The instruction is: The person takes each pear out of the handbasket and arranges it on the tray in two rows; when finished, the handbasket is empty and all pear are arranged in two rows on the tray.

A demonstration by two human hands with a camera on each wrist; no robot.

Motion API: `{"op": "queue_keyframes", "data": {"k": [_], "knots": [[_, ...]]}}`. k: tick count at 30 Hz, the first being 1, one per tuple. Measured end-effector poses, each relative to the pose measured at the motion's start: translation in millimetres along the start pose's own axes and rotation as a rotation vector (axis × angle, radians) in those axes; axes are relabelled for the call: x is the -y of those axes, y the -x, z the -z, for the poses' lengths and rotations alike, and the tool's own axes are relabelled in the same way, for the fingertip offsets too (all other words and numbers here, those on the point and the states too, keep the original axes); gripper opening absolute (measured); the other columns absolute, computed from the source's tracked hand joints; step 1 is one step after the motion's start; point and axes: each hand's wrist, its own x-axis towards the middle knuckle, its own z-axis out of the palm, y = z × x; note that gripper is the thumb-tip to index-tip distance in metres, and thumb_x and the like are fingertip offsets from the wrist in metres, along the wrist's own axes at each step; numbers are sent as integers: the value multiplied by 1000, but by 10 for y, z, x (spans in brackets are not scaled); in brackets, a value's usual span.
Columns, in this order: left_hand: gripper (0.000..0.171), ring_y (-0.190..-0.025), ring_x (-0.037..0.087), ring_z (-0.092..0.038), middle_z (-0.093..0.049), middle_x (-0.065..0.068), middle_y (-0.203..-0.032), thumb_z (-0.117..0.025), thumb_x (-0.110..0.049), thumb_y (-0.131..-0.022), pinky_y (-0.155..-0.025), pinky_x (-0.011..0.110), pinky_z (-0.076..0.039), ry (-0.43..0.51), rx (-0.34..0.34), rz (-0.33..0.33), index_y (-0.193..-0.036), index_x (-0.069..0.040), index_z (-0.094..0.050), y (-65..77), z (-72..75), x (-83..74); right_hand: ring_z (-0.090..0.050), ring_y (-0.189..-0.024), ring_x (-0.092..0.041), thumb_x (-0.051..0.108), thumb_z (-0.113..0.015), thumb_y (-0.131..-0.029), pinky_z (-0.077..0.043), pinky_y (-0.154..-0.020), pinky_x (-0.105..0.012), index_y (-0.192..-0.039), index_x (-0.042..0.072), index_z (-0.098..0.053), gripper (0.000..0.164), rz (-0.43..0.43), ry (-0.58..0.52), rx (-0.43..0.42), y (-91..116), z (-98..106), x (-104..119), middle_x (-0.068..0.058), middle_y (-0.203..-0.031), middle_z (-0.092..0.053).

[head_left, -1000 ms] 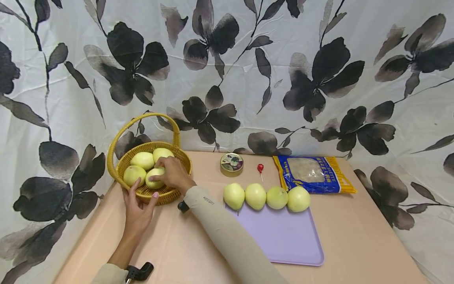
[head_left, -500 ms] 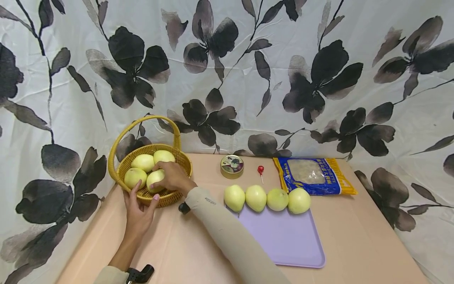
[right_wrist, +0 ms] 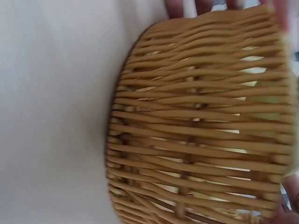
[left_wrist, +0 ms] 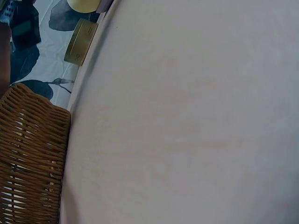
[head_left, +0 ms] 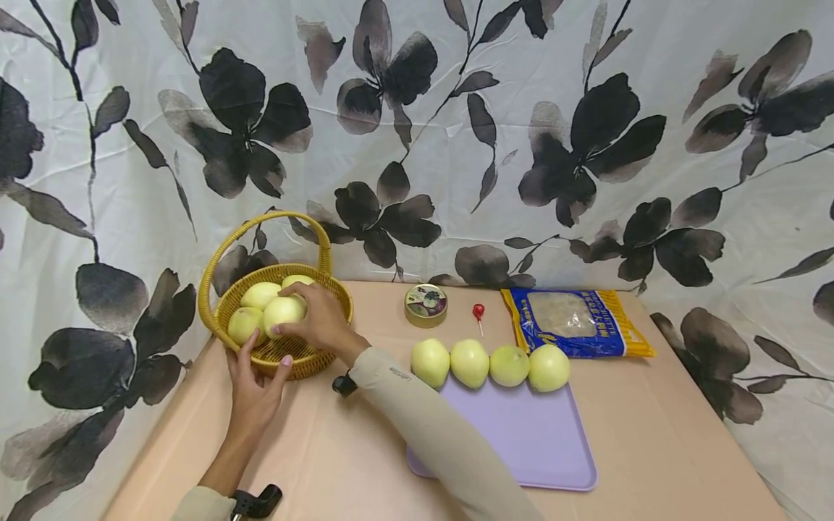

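A yellow wicker basket (head_left: 339, 300) with a tall arched handle stands at the left, holding several pale yellow-green pears (head_left: 261, 296). At its front rim my left hand (head_left: 254, 394) grips the basket, thumb and index finger at the edge. My right hand (head_left: 321, 318) reaches in from the right and holds one pear (head_left: 284, 317) between thumb and fingers, above the basket floor and close to the other pears. In the right wrist view the woven wall (right_wrist: 201, 116) hides most of the fruit. The left wrist view catches only the basket's side (left_wrist: 32, 158).
A lilac tray (head_left: 521, 441) lies right of centre, with a row of several pears (head_left: 470, 363) along its far edge. Behind are a round tin (head_left: 426, 304), a red lollipop (head_left: 478, 311) and a blue-yellow packet (head_left: 576, 322). A floral curtain backs the table.
My right hand has lifted the pear slightly, moving it up and left inside the basket. More basket floor shows beneath it. The left hand stays at the rim.
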Motion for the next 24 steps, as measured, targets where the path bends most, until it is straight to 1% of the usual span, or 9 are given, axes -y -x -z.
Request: {"op": "queue_keyframes", "data": {"k": [5, 6, 8, 10, 13, 16, 20, 21, 24], "knots": [[83, -166, 31, -8, 29, -7, -175, -66, -29, -107, -133, 48, -21, -10, 5, 1, -172, -31, -14, -11, -3, -6, -60, -103, -6, 44, -97, -76, -45, -82, -13, -132, 28, -71, 63, 22, -72, -46, 99, 219, 84, 6, -125, -71], [83, -166, 30, -9, 28, -8, -175, -66, -29, -107, -133, 45, -21, -12, 5, 4, -171, -31, -14, -13, -4, -11, -58, -101, -5, 42, -98, -76, -45, -80, -12, -131, 27, -72, 63, 25, -92, -53, 125, 267, 98, 5, -124, -71], [83, -166, 28, -9, 28, -9, -175, -66, -28, -107, -133, 44, -22, -11, 3, 7, -171, -31, -15, -14, -2, -14, -57, -98, -5, 39, -99, -75, -46, -78, -11, -131, 26, -72, 63, 26, -127, -57, 179, 354, 117, 3, -124, -71], [83, -166, 27, -8, 28, -10, -175, -67, -27, -106, -133, 48, -22, -6, -3, 6, -171, -31, -15, -14, 0, -16, -56, -98, -4, 38, -99, -75, -49, -78, -11, -131, 26, -72, 63, 33, -140, -58, 229, 428, 124, 3, -125, -70], [83, -166, 27, -5, 29, -9, -175, -67, -25, -106, -132, 55, -21, 3, -8, -2, -171, -28, -16, -16, 0, -14, -58, -101, -4, 37, -99, -76, -53, -83, -15, -132, 26, -72, 63, 46, -154, -55, 304, 519, 121, 4, -126, -70], [84, -166, 28, -3, 29, -7, -175, -68, -22, -105, -132, 58, -21, 11, -12, -14, -172, -26, -17, -26, -3, -4, -60, -108, -4, 35, -99, -76, -55, -89, -18, -133, 27, -71, 64, 58, -167, -51, 399, 606, 111, 6, -129, -69], [84, -166, 28, -6, 25, -5, -176, -69, -20, -105, -132, 58, -22, 17, -14, -24, -171, -25, -18, -46, -8, 19, -61, -113, -4, 33, -99, -75, -56, -93, -18, -132, 27, -71, 64, 67, -194, -43, 581, 728, 94, 6, -126, -69], [84, -165, 30, -7, 25, -4, -176, -68, -19, -105, -131, 58, -22, 15, -13, -25, -172, -25, -17, -49, -8, 25, -61, -113, -5, 33, -99, -75, -56, -94, -17, -132, 27, -71, 64, 66, -207, -40, 634, 758, 86, 6, -124, -69], [84, -165, 29, -8, 25, -5, -176, -68, -19, -105, -132, 57, -22, 19, -14, -19, -172, -25, -17, -48, -9, 37, -62, -116, -5, 30, -100, -74, -57, -95, -18, -131, 26, -72, 63, 64, -264, -28, 804, 844, 52, 5, -122, -68]]}}
